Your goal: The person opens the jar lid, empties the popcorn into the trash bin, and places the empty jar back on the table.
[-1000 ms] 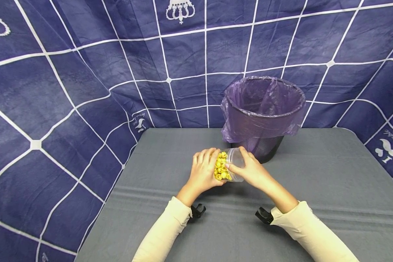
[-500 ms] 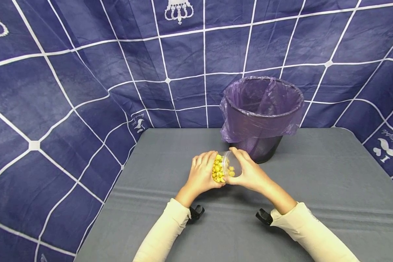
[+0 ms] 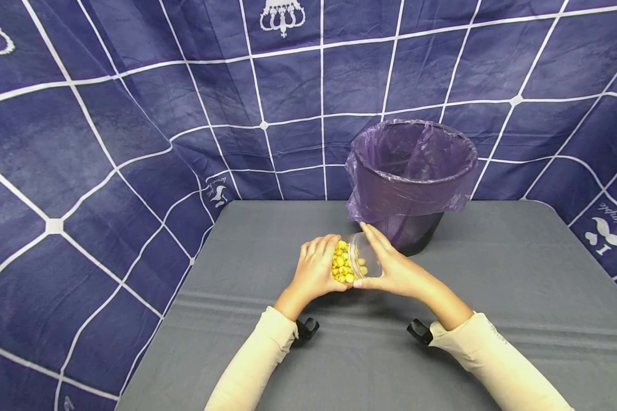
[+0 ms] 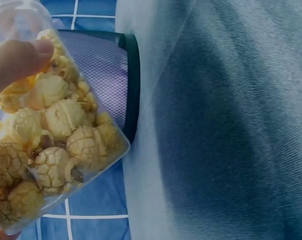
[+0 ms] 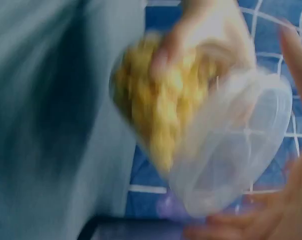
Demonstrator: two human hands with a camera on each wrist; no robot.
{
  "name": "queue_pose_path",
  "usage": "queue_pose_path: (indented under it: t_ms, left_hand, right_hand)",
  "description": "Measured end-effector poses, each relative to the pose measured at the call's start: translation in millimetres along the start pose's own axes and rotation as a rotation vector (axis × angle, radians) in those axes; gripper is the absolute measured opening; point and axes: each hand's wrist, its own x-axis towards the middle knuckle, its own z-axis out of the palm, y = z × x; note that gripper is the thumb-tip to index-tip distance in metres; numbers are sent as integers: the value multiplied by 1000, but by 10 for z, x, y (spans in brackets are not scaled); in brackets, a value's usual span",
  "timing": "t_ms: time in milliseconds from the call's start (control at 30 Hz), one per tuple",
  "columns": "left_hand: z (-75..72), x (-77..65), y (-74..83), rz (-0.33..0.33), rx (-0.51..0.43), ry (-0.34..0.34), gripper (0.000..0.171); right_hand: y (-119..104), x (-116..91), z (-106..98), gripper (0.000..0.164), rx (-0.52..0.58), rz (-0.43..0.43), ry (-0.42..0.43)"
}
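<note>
A clear plastic jar of yellow popcorn [image 3: 342,264] is held tilted on its side above the table, its translucent lid [image 5: 236,145] facing right. My left hand [image 3: 316,267] grips the jar body, the thumb [image 4: 25,55] across its side in the left wrist view. Around the lid end is my right hand [image 3: 398,271], fingers and thumb spread fairly straight. In the right wrist view, its fingers [image 5: 226,226] lie close to the lid's lower rim, while the thumb side stands apart from the lid. Blur hides whether any fingertip touches it.
Behind the hands stands a black mesh waste bin [image 3: 427,231] lined with a purple plastic bag [image 3: 391,194]. Grey cloth covers the table [image 3: 267,228]. A blue curtain [image 3: 288,85] with white lines hangs around the back and sides.
A second ago the right thumb and fingers gripped the lid. The right hand then turned, its thumb shifting toward me, and its fingers have now straightened and spread. The left hand keeps its grip.
</note>
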Motion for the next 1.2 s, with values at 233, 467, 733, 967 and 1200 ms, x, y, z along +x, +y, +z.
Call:
queue_pose_path:
  t_ms: [233, 467, 733, 967, 1200]
  left_hand:
    - [9, 31, 34, -44, 48, 70, 100]
    - [26, 29, 84, -53, 96, 73, 101]
    - [37, 12, 76, -78, 40, 41, 103]
    - [48, -13, 58, -80, -9, 34, 103]
    - [51, -16, 57, -89, -8, 32, 103]
  right_hand:
    - [-151, 87, 14, 95, 0, 419, 59]
    - [-156, 152, 8, 96, -60, 455, 9]
    - [-87, 115, 16, 92, 9, 294, 36]
    - [45, 82, -55, 96, 78, -29, -1]
    - [70, 53, -98, 98, 129, -50, -87]
